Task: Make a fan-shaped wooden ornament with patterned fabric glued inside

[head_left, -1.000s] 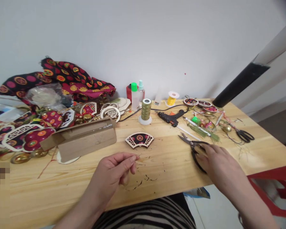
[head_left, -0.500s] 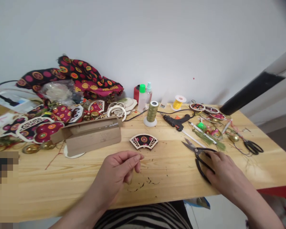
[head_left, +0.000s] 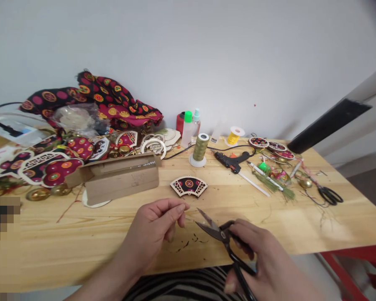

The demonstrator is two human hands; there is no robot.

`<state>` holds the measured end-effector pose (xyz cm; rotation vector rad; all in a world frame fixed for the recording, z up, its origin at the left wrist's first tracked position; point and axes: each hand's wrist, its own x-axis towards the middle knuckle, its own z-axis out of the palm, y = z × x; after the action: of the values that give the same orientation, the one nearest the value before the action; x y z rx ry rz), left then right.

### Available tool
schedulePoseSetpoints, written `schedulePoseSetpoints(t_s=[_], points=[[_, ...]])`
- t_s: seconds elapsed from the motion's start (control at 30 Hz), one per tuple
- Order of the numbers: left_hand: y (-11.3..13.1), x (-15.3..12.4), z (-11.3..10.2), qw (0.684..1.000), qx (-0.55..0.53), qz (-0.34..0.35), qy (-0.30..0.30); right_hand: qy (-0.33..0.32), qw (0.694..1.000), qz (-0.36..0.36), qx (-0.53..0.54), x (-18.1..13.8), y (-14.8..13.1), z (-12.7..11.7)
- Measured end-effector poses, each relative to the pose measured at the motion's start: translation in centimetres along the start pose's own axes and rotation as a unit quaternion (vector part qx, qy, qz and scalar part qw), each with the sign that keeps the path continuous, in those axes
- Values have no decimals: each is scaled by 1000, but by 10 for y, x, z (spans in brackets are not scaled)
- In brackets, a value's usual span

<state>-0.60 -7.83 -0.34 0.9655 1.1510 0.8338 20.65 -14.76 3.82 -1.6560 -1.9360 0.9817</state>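
Observation:
My left hand [head_left: 162,221] hovers over the table front with thumb and forefinger pinched together; whatever is between the fingertips is too small to make out. Black-handled scissors [head_left: 222,235] are in my right hand [head_left: 263,255], their blades slightly parted and their tips pointing at my left fingertips, a short gap away. Just beyond my left hand lies a fan-shaped ornament [head_left: 189,186], dark patterned fabric in a pale wooden openwork frame. Dark scraps [head_left: 192,240] are scattered on the wood below the blades.
Behind the ornament stands an olive thread spool [head_left: 201,148]. A black glue gun [head_left: 231,161] lies to its right, near a second pair of scissors [head_left: 330,195]. At left are an open cardboard box [head_left: 120,179], several fabric ornaments [head_left: 62,171] and crumpled patterned cloth [head_left: 112,94].
My right hand has lifted the scissors off the table and brought them left, close to my left fingertips. The left hand keeps its pinch in nearly the same place.

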Motion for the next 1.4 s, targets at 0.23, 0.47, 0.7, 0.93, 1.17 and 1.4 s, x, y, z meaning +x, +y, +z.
schedulePoseSetpoints(t_s=[0.23, 0.47, 0.7, 0.93, 1.17, 1.4], points=[[-1, -3, -4, 997, 78, 24, -8, -17, 998, 51, -38, 14, 2, 15], [-1, -5, 0, 992, 119, -1, -30, 14, 997, 26, -75, 19, -1, 21], [1, -7, 1, 989, 144, 0, -27, 29, 996, -5, -80, 22, -3, 22], [2, -6, 2, 989, 148, 1, -23, 32, 996, -6, -89, 21, 0, 20], [1, -6, 2, 988, 152, -1, -22, 31, 995, -9, -94, 22, 3, 22], [1, -6, 1, 988, 150, 4, -27, 46, 994, -24, -94, 22, 4, 23]])
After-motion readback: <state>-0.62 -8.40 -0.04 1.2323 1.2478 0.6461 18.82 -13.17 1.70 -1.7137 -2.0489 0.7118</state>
